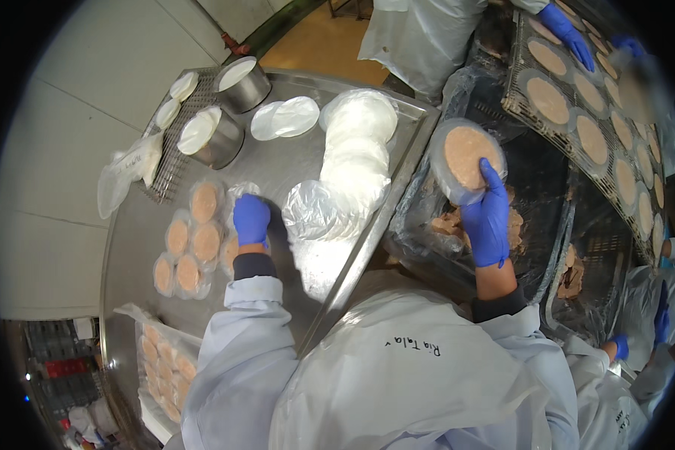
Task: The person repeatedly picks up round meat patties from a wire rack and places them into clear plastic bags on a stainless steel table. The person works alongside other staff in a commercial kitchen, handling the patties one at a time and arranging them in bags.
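My right hand (487, 217), in a blue glove, grips a round pink meat patty (469, 154) on a clear plastic disc. Its thumb lies across the patty, held above a dark, plastic-lined bin. Over the steel table, my left hand (252, 221) is closed in a blue glove, its fingertips hidden beneath it. A clear plastic disc (244, 187) shows just beyond its knuckles. Beside that hand lie several patties on film (205, 244), grouped in rows. Between my hands, a fanned-out spread of white and clear plastic discs (356, 142) runs along the table's right side.
Two steel pots (244, 86) topped with white discs stand at the back, near a wire rack (157, 169). A tray of patties (161, 367) sits front left. Meat chunks (446, 223) lie in the bin. At upper right, a co-worker's gloved hand (574, 37) reaches over a patty-covered mesh rack (532, 124).
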Available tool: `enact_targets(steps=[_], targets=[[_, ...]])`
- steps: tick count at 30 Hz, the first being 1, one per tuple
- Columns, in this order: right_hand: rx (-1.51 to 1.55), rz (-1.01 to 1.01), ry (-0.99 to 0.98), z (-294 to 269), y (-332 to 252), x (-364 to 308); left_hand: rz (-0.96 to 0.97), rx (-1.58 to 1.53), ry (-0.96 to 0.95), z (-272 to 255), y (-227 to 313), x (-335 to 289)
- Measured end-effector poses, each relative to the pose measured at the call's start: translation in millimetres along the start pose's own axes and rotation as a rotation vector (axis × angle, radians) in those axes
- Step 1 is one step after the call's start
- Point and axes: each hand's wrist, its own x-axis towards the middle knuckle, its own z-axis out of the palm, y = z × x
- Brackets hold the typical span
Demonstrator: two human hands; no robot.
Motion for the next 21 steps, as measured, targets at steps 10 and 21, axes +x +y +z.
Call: enact_targets(steps=[10, 21], targets=[[0.243, -0.417, 0.091, -54.1, -73.6, 7.5, -0.048, -1.763, -0.493, -74.2, 185.8, 77.0], [0.108, -0.523, 0.199, -83.3, -142.5, 10.2, -0.059, -2.748, -1.642, -109.8, 417.6, 29.1]])
